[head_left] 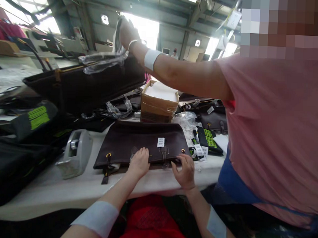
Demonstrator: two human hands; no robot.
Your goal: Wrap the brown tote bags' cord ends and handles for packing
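A dark brown leather handbag [137,139] lies flat in front of me, with gold eyelets, short straps and a white barcode label [160,142] on its surface. My left hand [140,162] rests on the bag's lower middle, fingers stretched over the leather beside a clear plastic piece. At the bag's lower right edge, near an eyelet, my right hand [184,170] has its fingers curled and its thumb below them, pinching the edge. Part of that grip is hidden.
A grey tape dispenser [77,154] stands left of the bag, near black dust bags [23,155] with green print. Behind is a cardboard box [159,106] of white sheets. A co-worker in pink [274,131] lifts another dark bag [97,81] at left. Label tags [201,150] lie right.
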